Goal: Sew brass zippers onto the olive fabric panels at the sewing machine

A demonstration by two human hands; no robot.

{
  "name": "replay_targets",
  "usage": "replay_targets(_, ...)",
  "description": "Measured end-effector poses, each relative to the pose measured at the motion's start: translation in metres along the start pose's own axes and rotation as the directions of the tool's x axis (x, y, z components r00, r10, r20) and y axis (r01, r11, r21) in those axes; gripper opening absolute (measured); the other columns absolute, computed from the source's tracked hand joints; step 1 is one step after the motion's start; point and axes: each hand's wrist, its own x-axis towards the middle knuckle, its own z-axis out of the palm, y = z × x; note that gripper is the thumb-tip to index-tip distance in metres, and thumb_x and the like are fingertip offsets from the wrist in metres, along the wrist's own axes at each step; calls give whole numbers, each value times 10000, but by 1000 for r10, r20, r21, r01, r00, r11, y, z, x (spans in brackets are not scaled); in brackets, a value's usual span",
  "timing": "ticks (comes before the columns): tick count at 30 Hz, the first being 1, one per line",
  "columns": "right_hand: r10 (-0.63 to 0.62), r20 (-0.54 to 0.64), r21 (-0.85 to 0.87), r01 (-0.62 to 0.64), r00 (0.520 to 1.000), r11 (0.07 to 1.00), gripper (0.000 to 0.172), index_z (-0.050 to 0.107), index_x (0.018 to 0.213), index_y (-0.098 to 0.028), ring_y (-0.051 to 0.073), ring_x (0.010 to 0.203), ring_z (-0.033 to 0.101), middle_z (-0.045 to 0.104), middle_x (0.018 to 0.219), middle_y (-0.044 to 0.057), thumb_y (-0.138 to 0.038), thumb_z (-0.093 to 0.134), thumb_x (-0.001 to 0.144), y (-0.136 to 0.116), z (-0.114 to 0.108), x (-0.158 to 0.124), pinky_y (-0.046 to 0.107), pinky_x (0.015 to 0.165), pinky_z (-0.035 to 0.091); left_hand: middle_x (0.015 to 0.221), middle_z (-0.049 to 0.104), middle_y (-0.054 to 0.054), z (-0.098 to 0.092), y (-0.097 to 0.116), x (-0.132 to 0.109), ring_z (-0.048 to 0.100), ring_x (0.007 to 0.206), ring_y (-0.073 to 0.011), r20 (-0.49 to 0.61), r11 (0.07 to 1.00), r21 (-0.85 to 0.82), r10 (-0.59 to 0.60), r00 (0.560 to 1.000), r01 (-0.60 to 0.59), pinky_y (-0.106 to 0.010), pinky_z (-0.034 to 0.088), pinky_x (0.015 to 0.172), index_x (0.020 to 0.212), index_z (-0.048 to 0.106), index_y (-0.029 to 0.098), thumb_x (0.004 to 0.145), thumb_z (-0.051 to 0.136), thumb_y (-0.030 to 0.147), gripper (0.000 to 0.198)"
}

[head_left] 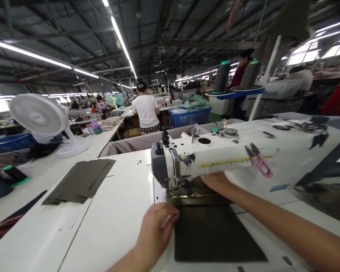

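White fan [38, 115]: stood on the far-left desk [104, 138]; if it was running, which I could not tell, its draught could have lifted light cloth.
Cut pieces [79, 181]: lay loosely stacked and uneven at one end, well apart from the hands; a brushing sleeve could have fanned them out of order.
Left hand [157, 224]: its grip was a pinch of thumb and fingers on the dark panel's left edge, near the needle area; too hard a pull there could have skewed the cloth, and creeping closer risked a pricked finger.
Presser foot [173, 187]: sat above the work, close to the metal teeth; a drift of the cloth sideways could have put the needle onto metal and broken it.
Gold zip [189, 195]: ran crosswise at the panel's far edge; uneven feeding could have left it wavy.
Dark panel [212, 234]: lay flat in front of the machine head, its far end beneath; a hidden fold could have been caught.
Right hand [215, 180]: reached behind the machine arm, fingers hidden, so I could not tell its grip; poor sight there could have let layers slip.
Pink-handled scissors [260, 162]: rested against the machine [232, 151], blades up; a knock could have dropped them onto the forearm.
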Motion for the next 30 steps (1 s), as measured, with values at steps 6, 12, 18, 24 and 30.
replay_targets(6, -184, 175, 70, 174, 967, 982, 140, 616, 895, -137, 208, 841, 582, 642, 868, 82, -109, 503, 817, -54, 15, -48, 340, 774, 466, 1003, 673, -82, 0, -39, 9, 614, 979, -228, 53, 924, 335, 175, 983, -183, -452, 474, 900, 873, 656, 175, 838, 479, 137, 184)
replay_targets(12, -261, 231, 179, 223, 937, 958, 197, 607, 966, -108, 201, 1002, 556, 628, 1038, 113, -72, 493, 809, -54, 37, -42, 351, 932, 399, 953, 687, -86, 17, -38, 8, 645, 911, -212, -2, 891, 402, 233, 973, -213, -395, 519, 854, 827, 653, 163, 861, 451, 141, 205)
replay_targets(18, -305, 270, 122, 282, 913, 952, 229, 602, 995, -85, 220, 1059, 517, 613, 1060, 135, -91, 431, 843, -51, 35, -41, 370, 939, 390, 986, 678, -96, 13, -42, 10, 631, 948, -209, 57, 875, 403, 270, 961, -269, -398, 497, 889, 846, 643, 152, 862, 434, 125, 212)
replay_targets(24, -286, 293, 80, 274, 913, 958, 252, 602, 1015, -97, 221, 1031, 522, 605, 1067, 119, -78, 429, 834, -51, 36, -42, 349, 926, 398, 1001, 671, -101, 12, -39, 14, 621, 967, -214, 105, 873, 392, 271, 957, -290, -405, 494, 891, 868, 630, 138, 856, 414, 129, 217)
replay_targets(30, -263, 317, 73, 253, 911, 965, 233, 605, 1013, -106, 221, 1049, 514, 609, 1038, 120, -87, 465, 828, -48, 38, -40, 346, 928, 394, 967, 677, -97, 12, -40, 19, 636, 927, -206, 119, 855, 415, 289, 950, -312, -397, 499, 877, 842, 620, 137, 849, 410, 121, 210)
